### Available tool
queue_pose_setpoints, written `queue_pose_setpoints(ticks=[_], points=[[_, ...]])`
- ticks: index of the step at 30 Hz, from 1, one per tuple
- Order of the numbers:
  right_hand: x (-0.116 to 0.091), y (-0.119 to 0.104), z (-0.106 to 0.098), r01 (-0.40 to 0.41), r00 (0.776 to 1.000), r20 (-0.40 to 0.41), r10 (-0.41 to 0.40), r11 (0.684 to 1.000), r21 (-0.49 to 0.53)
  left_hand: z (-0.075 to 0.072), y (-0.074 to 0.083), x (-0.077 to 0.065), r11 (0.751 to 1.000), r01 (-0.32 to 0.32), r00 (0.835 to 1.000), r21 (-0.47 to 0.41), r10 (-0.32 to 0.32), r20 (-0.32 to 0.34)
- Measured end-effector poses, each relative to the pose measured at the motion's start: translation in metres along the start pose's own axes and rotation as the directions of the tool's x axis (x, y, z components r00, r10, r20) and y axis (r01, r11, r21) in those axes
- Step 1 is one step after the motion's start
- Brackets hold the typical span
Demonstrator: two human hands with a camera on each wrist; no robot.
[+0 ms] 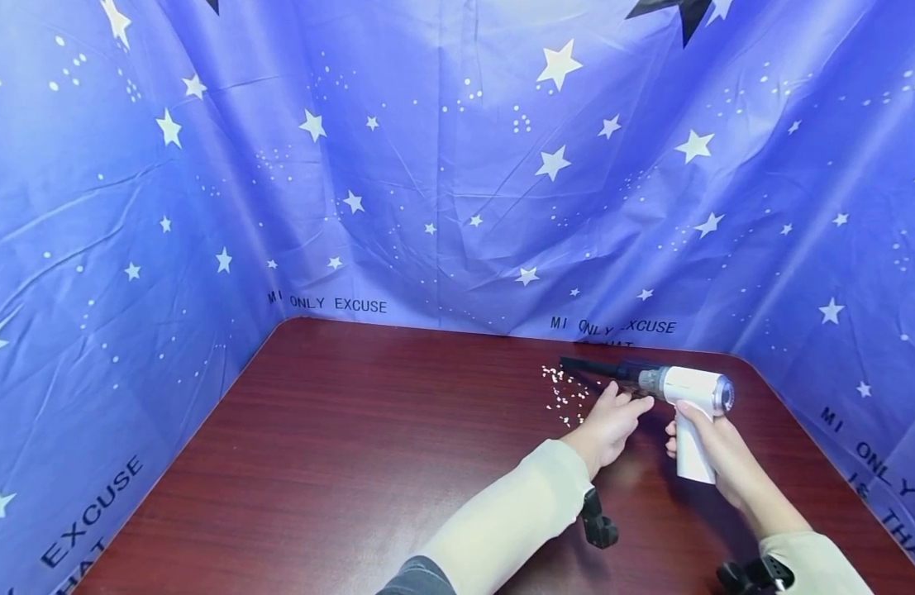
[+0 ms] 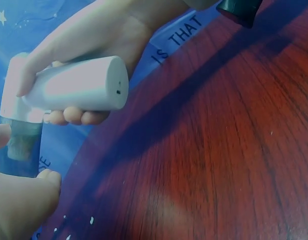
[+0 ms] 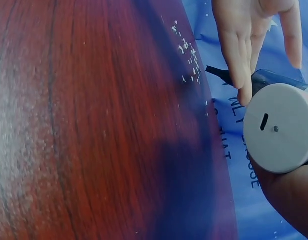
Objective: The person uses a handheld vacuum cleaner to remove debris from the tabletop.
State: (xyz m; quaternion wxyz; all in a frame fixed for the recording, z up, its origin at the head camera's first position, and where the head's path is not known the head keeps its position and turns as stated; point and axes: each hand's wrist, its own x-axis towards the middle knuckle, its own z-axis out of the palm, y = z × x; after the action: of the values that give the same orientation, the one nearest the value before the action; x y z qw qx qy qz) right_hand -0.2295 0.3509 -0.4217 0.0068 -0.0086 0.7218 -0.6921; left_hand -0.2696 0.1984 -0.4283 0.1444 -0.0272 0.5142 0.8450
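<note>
I see a dark red wood-grain tabletop walled by blue star-print cloth. My right hand grips the white handheld vacuum by its handle; my left hand pinches its dark barrel beside scattered white crumbs.

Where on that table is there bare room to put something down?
The table's whole left and middle stretch is bare wood, bordered by the starry blue cloth on the left and back. It is crowded far right: white crumbs, the left hand and the handheld vacuum gripped by the right hand.
</note>
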Motion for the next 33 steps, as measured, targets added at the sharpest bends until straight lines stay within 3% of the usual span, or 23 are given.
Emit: queue_pose_setpoints(ticks=[5,9,14,19,27,33], points=[[0.000,0.003,0.000,0.002,1.000,0.008,-0.002,1.000,-0.017,-0.004,-0.001,0.001,1.000,0.003,1.000,0.000,-0.003,-0.004],[0.001,0.006,0.002,-0.003,1.000,0.016,0.003,1.000,-0.007,-0.001,0.000,-0.003,1.000,-0.027,0.997,0.005,0.027,-0.072],[0.001,0.007,0.006,-0.018,1.000,0.023,0.019,1.000,-0.009,0.003,0.002,-0.008,0.997,-0.060,0.980,-0.039,0.051,-0.194],[-0.001,0.008,0.008,-0.022,0.999,0.033,0.023,0.999,-0.037,0.004,0.004,-0.009,0.992,-0.087,0.966,-0.089,0.062,-0.250],[-0.004,0.007,0.005,-0.015,0.999,0.034,0.017,0.999,-0.051,0.004,0.001,-0.009,0.994,-0.073,0.966,-0.083,0.050,-0.252],[-0.007,0.006,-0.002,0.005,0.999,0.043,-0.003,0.999,-0.045,0.005,-0.001,-0.009,0.995,-0.044,0.981,-0.084,0.028,-0.193]])
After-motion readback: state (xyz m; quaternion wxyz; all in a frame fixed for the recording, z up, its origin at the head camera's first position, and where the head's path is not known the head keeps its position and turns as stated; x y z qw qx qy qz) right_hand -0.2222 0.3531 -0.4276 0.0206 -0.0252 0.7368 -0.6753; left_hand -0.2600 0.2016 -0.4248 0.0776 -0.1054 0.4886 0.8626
